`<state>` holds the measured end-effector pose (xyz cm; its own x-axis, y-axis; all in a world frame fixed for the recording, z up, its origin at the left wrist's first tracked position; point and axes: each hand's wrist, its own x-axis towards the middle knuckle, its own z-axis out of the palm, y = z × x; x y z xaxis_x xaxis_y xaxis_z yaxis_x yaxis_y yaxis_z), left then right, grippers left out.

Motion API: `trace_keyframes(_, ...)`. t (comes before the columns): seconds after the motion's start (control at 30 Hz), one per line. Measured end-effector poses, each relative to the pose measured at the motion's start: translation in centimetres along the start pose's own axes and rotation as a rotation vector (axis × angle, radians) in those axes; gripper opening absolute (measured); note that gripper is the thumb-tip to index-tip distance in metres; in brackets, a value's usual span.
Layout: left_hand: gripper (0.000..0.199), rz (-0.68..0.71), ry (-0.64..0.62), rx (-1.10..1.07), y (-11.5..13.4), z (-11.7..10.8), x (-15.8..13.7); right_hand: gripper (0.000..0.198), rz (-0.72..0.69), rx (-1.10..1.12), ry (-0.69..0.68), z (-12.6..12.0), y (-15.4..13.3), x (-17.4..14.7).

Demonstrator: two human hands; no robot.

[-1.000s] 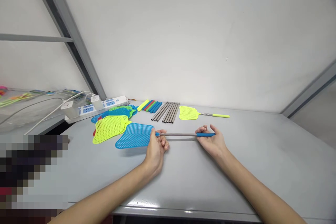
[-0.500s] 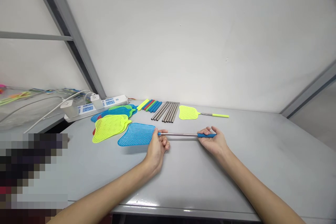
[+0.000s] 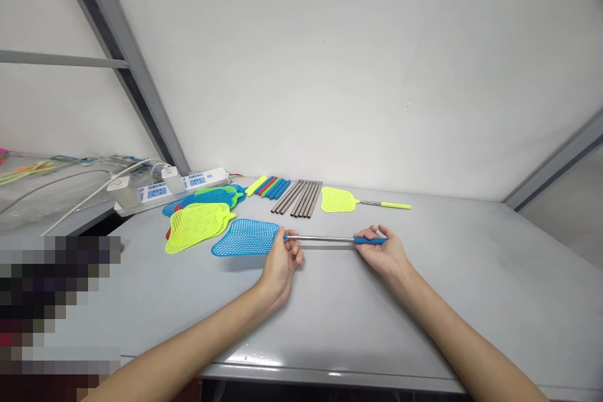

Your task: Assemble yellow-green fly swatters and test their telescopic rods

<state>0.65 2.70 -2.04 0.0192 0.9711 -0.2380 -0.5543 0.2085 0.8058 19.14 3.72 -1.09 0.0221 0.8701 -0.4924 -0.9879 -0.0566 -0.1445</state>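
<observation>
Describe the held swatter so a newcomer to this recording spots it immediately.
Over the grey table, look at the person's left hand and right hand. They hold a blue swatter, mesh head past the left, grip at the right. Unlike the yellow swatter lying behind, it is blue at both ends and held up.

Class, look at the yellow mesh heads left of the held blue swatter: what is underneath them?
A red edge peeks out at the left side of the yellow mesh heads. Whatever else lies beneath is covered, so the red piece's full shape cannot be told.
</observation>
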Motion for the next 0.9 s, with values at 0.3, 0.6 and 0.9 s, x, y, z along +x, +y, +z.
trace_keyframes(0.3,0.025,0.003,0.016,0.004,0.16,-0.02,0.01,0.01,0.007,0.007,0.013,0.02,-0.01,-0.01)
trace_keyframes(0.6,0.021,0.035,0.065,-0.012,0.58,0.27,-0.31,0.014,-0.01,-0.076,-0.004,0.15,0.12,-0.14)
trace_keyframes(0.9,0.023,0.072,0.033,-0.043,0.94,0.24,-0.13,0.02,-0.047,-0.129,-0.015,0.21,-0.02,-0.17)
